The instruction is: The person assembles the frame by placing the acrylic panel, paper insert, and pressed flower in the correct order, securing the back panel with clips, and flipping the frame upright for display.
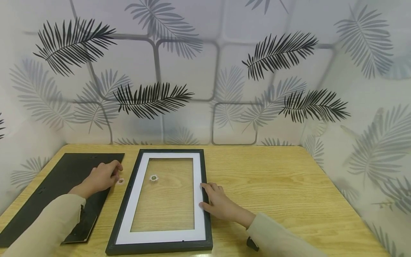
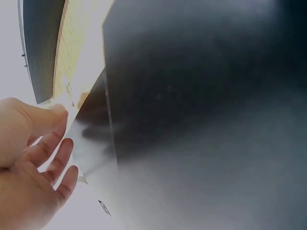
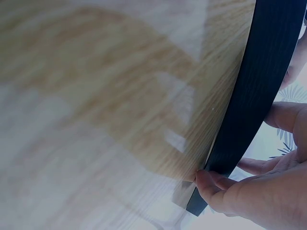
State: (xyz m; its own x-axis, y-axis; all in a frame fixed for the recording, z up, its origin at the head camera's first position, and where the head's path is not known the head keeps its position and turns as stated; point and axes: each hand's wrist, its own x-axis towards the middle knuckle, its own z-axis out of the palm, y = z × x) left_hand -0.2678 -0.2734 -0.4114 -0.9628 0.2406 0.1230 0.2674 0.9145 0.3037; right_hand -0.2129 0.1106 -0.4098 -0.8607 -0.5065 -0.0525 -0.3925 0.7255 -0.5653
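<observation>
No lettering, label, brand, number or sign can be read in any view.

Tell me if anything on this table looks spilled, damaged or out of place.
Nothing looks spilled or damaged. The one mild oddity: a small white flower sits off-centre, toward the far left corner inside the black frame, though that may be deliberate.

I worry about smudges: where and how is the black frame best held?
Probably by both long rails, coming from left and right: the black frame lies flat, and its narrow rails edge the broad white mat. The right hand touches one.
</observation>
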